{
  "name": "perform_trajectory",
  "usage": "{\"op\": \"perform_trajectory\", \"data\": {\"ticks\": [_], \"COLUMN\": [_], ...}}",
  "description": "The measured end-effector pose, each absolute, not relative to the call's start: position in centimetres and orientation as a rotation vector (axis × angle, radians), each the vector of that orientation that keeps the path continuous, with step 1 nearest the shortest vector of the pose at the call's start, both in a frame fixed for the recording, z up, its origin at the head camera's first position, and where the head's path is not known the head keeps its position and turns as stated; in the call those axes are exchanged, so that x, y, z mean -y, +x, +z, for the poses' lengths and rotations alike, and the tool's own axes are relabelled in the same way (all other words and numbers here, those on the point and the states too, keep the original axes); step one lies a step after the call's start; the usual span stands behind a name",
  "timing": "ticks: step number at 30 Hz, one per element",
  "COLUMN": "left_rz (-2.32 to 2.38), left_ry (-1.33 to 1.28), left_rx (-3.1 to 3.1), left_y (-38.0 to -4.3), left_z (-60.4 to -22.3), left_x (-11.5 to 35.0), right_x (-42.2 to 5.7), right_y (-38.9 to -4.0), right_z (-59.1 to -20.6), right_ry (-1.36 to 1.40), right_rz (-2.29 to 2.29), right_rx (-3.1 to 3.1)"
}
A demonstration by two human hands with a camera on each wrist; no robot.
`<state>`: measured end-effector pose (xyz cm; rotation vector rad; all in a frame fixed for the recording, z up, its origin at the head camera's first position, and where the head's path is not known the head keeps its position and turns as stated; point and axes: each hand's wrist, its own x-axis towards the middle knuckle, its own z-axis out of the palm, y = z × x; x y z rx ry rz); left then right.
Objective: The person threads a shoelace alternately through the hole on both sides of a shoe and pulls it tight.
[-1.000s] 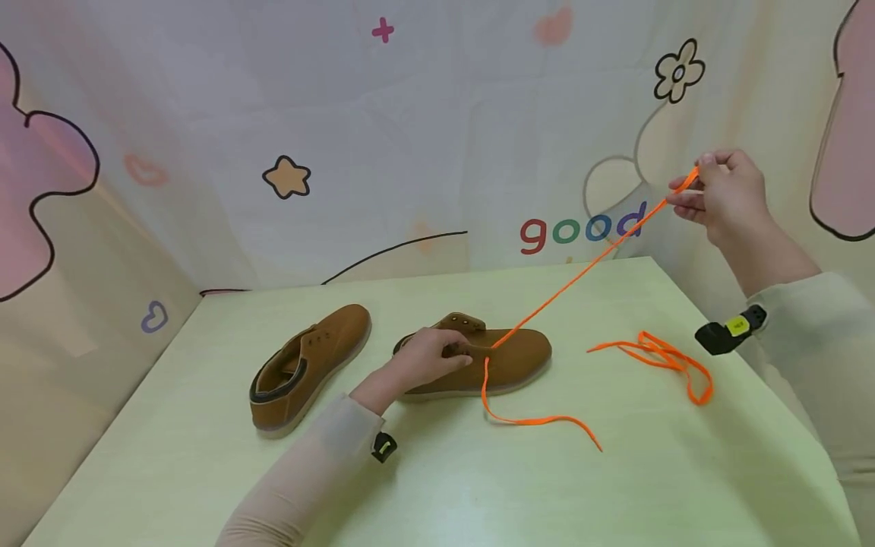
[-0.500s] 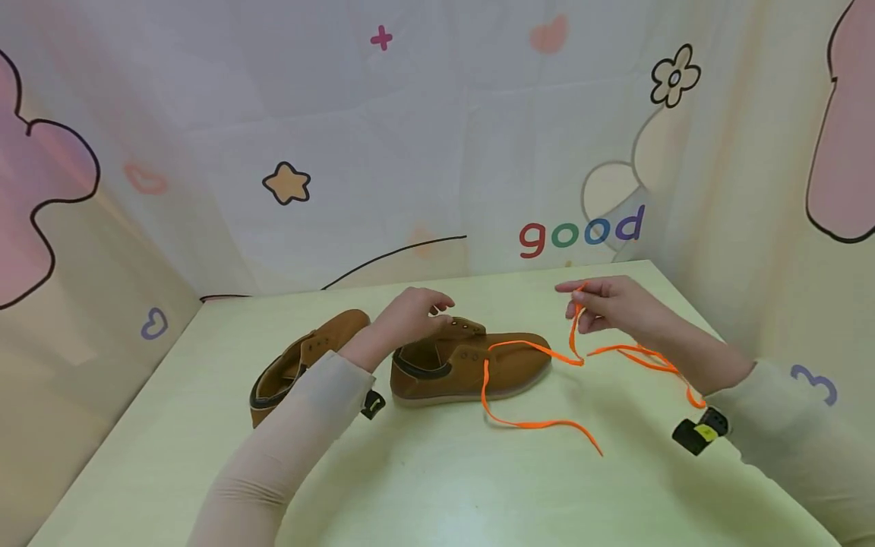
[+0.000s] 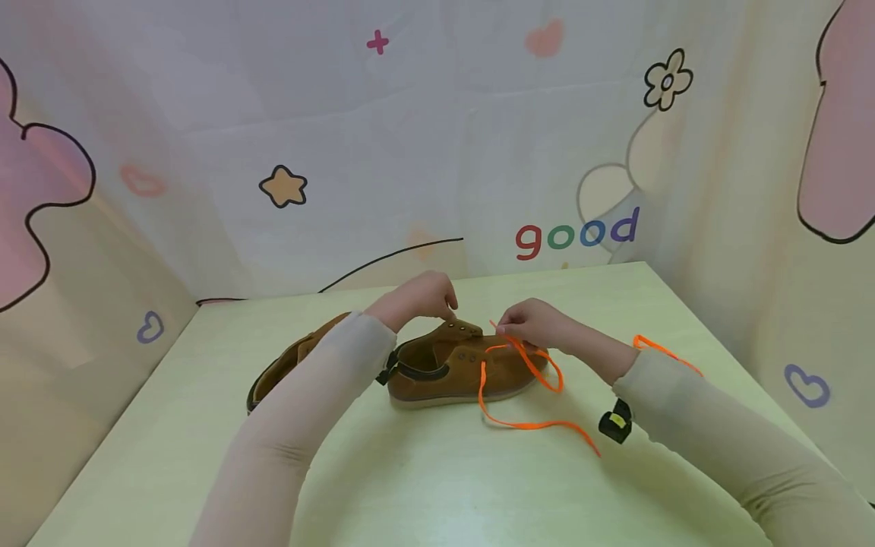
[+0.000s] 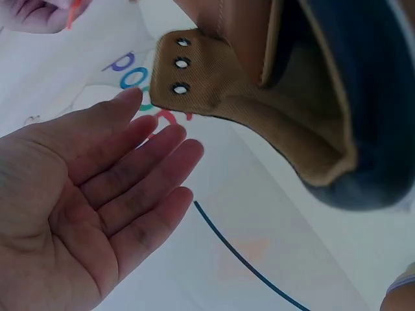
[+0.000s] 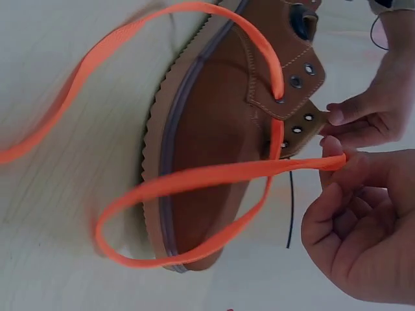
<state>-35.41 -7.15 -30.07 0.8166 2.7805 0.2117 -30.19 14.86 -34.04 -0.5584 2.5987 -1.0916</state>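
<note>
A brown shoe (image 3: 502, 378) sits on the table, toe to the right. Through an eyelet of its near flap runs an orange shoelace (image 5: 181, 178), one end trailing over the table. My right hand (image 3: 536, 323) pinches the other end above the toe, and the slack hangs in a loop. At the far flap (image 4: 198, 81), which has bare eyelets, is my left hand (image 4: 97, 194). Its fingers are relaxed and slightly bent, with the thumb tip close to the flap's edge. Whether they touch is hard to tell.
A second brown shoe (image 3: 276, 372) stands to the left, partly hidden behind my left sleeve. Another orange shoelace (image 3: 666, 352) lies on the right of the table (image 3: 437, 486), mostly covered by my right arm. A printed cloth (image 3: 383, 152) hangs behind.
My right hand has come down and left from the taut pull, bringing the lace end to the shoe, and the lace has gone slack. My left hand left the near flap for the far one.
</note>
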Motion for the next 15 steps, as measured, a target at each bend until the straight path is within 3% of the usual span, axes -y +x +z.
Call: {"op": "perform_trajectory", "data": {"ticks": [15], "left_rz": [0.253], "left_ry": [0.723], "left_rx": [-2.669], "left_y": [-36.6], "left_z": [-29.7], "left_x": [7.5], "right_x": [-12.1], "right_y": [-32.8], "right_z": [-36.8], "right_ry": [-0.440], "right_rz": [-1.078], "right_rx": [-2.664]}}
